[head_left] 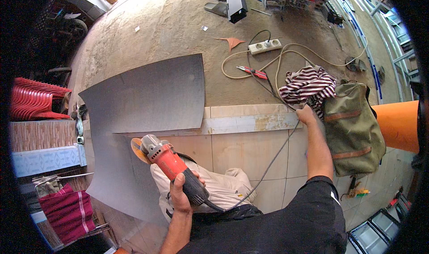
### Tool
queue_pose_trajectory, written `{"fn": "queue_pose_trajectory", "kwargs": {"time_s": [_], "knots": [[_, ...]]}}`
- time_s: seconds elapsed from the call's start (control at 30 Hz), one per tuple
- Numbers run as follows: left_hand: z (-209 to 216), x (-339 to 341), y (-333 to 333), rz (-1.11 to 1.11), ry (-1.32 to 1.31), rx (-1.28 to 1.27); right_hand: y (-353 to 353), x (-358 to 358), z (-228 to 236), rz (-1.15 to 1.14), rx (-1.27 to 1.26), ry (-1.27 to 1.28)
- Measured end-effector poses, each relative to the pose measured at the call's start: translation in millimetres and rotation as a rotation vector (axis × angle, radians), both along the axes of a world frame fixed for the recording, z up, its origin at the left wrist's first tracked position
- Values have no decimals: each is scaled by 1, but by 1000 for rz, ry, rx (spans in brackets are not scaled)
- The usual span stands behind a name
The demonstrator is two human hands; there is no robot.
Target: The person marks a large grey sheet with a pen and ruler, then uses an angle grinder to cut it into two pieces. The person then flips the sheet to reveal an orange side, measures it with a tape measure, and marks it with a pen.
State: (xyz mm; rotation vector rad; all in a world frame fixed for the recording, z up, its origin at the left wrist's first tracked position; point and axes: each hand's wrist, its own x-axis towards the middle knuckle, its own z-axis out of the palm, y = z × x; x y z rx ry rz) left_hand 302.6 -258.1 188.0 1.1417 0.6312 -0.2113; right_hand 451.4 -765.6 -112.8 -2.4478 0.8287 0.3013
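Note:
My left hand (182,193) is wrapped round the dark rear body of a red angle grinder (170,163). The grinder is tilted, its orange disc (140,150) over a large grey metal sheet (147,97) that has a long cut in from its right side. From the grinder's rear end a dark power cord (268,171) runs up to my right hand (305,114). That hand is stretched out beside a maroon-and-white striped cloth (308,85), its fingers closed on the cord. The fingertips are partly hidden.
A white power strip (265,46) with cables lies on the ground ahead, near red-handled pliers (253,71). An olive bag (353,129) stands right of my right arm. Stacked red chairs (40,100) are at far left. A dark metal tube (236,6) lies at the top.

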Motion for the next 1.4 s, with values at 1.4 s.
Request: {"fn": "queue_pose_trajectory", "kwargs": {"time_s": [1.4], "knots": [[4,-10,44,228,-229,185,484,-49,308,595,1221,-37]]}}
